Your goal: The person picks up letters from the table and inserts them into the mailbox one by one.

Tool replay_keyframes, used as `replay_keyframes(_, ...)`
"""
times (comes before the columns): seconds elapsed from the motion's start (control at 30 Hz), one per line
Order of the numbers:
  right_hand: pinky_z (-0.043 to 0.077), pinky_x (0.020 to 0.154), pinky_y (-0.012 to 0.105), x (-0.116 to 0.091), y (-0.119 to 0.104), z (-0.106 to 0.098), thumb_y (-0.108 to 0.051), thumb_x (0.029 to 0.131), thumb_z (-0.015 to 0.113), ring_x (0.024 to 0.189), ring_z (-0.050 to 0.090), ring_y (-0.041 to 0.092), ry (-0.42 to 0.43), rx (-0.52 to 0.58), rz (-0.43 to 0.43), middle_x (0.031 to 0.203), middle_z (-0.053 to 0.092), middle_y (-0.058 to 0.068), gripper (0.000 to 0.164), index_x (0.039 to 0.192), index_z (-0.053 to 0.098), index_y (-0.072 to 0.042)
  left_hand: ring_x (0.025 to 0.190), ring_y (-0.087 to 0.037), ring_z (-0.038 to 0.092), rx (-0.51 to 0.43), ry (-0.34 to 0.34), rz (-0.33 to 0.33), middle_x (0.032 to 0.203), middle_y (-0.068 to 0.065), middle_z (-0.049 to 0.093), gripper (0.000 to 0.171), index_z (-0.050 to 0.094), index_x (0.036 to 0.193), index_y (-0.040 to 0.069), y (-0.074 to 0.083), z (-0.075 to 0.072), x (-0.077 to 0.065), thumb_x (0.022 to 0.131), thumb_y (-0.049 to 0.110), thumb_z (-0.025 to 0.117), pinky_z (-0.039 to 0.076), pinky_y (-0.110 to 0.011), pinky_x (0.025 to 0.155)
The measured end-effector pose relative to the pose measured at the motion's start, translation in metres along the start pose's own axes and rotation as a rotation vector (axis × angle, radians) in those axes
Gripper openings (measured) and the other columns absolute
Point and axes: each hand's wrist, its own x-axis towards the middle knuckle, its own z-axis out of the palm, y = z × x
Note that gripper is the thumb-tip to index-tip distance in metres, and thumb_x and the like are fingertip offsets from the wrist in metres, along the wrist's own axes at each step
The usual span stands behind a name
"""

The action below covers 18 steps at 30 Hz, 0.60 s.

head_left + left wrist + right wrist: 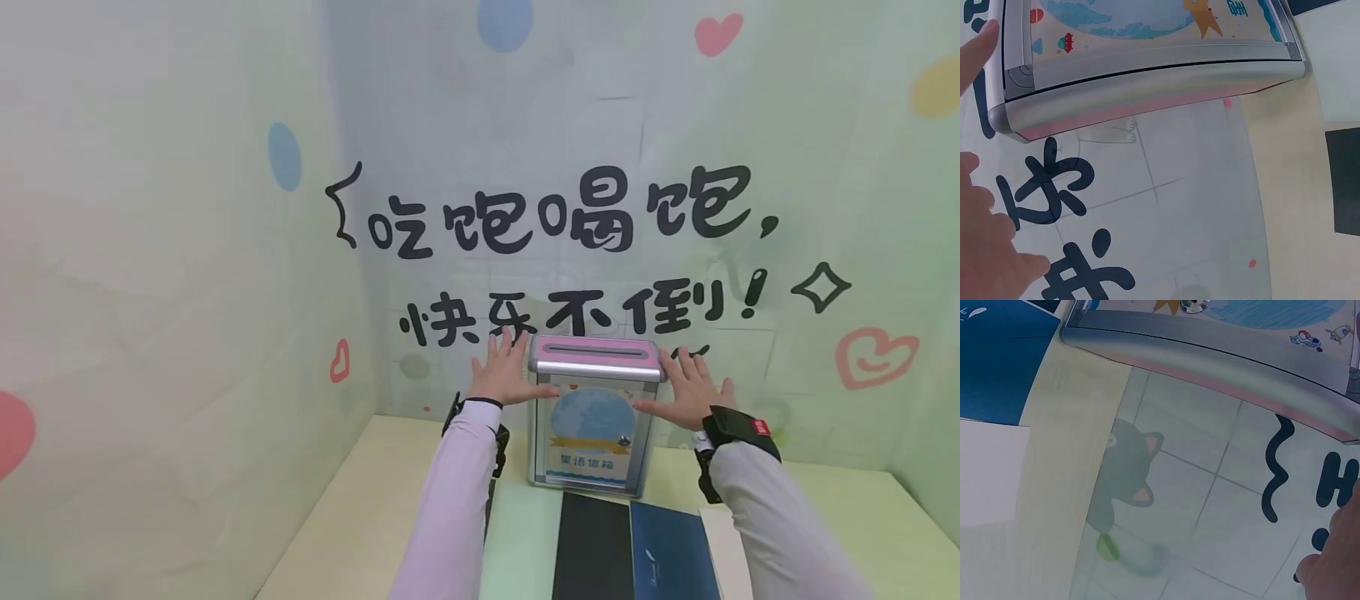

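Observation:
A silver-framed letter box (592, 429) stands upright on the table against the back wall. Its pink top (600, 352) has a slot, and a card with a blue globe and Chinese lettering shows in its front. My left hand (504, 373) is at the box's left side with fingers spread and pointing up, the thumb across the front edge. On the opposite side my right hand (688, 393) is spread likewise, its thumb reaching toward the front. Whether either hand touches the box I cannot tell. Both wrist views show the silver side frame close by, with fingers partly in sight.
In front of the box lie a mint-green folder (519, 542), a black one (592, 546), a blue one (671, 550) and a pale one (726, 546), partly hidden by the right sleeve. Printed walls (465, 125) enclose the cream table (360, 517) at the back and sides.

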Motion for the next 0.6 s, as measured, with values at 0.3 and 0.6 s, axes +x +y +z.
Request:
replay_keyframes(0.3, 0.003, 0.095, 0.072, -0.001, -0.002, 0.011, -0.055, 0.078, 0.057, 0.132, 0.012, 0.045, 0.059, -0.052, -0.038, 0.144, 0.016, 0.03, 0.093, 0.143, 0.017, -0.002, 0.138, -0.033, -0.001, -0.096, -0.01, 0.037, 0.152, -0.013, 0.0, 0.107, 0.013, 0.147, 0.017, 0.012, 0.005, 0.006, 0.066, 0.058, 0.07, 0.017, -0.058, 0.105)
replay_keyframes(0.6, 0.011, 0.094, 0.071, 0.006, -0.002, 0.016, -0.043, 0.077, 0.066, 0.13, 0.018, 0.046, 0.085, -0.012, -0.041, 0.141, 0.024, 0.031, 0.094, 0.143, 0.016, 0.001, 0.137, -0.036, 0.004, -0.11, 0.013, 0.085, 0.151, -0.017, 0.003, 0.11, 0.013, 0.146, 0.011, 0.02, 0.014, 0.02, 0.064, 0.053, 0.074, 0.025, -0.051, 0.105)
